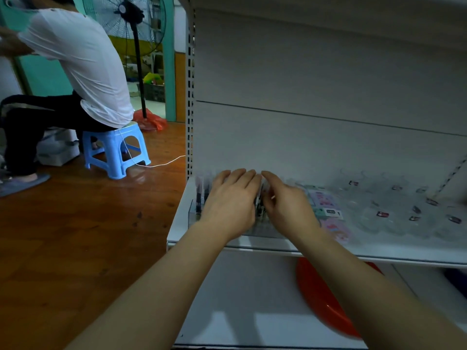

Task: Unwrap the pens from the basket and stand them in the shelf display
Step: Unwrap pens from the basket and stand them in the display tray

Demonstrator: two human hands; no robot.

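Both hands work over the clear, box-shaped plastic pen display (194,215) that stands at the left end of the white metal shelf (379,253), close to its front lip, a position that keeps the stock within easy reach and facing the aisle. The left hand (231,203) lies over the display with fingers extended and close together, their tips reaching the caps at the back; it appears to steady the row and grips nothing visible. The right hand (285,205) meets it at the middle of the display, fingers curled toward the thumb as if pinching something slender, probably a pen being seated, though blur and the hand itself hide the contact, so the grasp cannot be confirmed. The slim dark-barrelled pens with translucent caps (202,193) visible at the display's left end stand upright, long axis near vertical, caps upward and tips down inside the holder, leaning slightly toward the white back panel (303,72); this orientation lets each be read and lifted out singly. The red-orange plastic basket (321,299) rests on the lower shelf beneath the right forearm, largely hidden. Pastel packaged cards (326,200) and clear glass cups with small labels (384,213) occupy the shelf to the right of the display.
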